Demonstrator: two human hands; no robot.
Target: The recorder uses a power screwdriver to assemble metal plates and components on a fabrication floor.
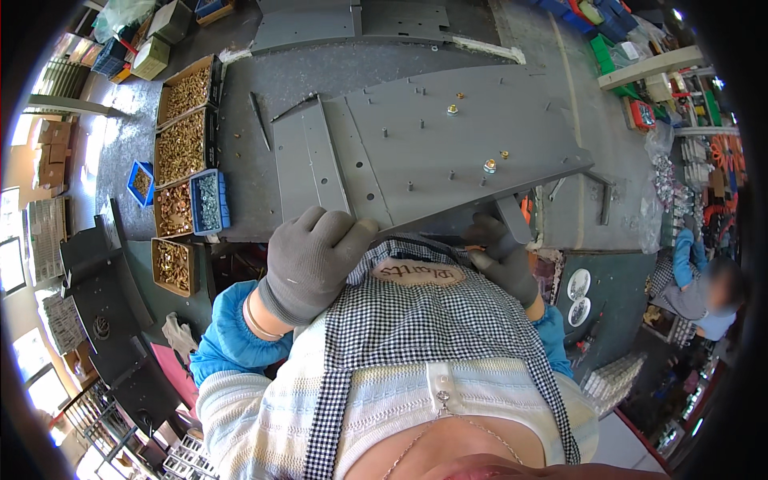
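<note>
The big grey metal panel [432, 144] lies flat on the counter [240, 160], near edge right against the person's apron. Best bet here is probably keeping both grips low and even so the sheet doesn't tip and shed the brass nuts [490, 166] sitting toward its 3 o'clock side (they look loose, hard to say). The left hand [308, 260], gloved, has its fingers curled shut over the edge at 7 o'clock. The right hand [504, 260] at 5 o'clock is tucked under the edge, its fingers wrapped on the rim. Trays of brass fasteners [182, 148] sit at 9 o'clock.
</note>
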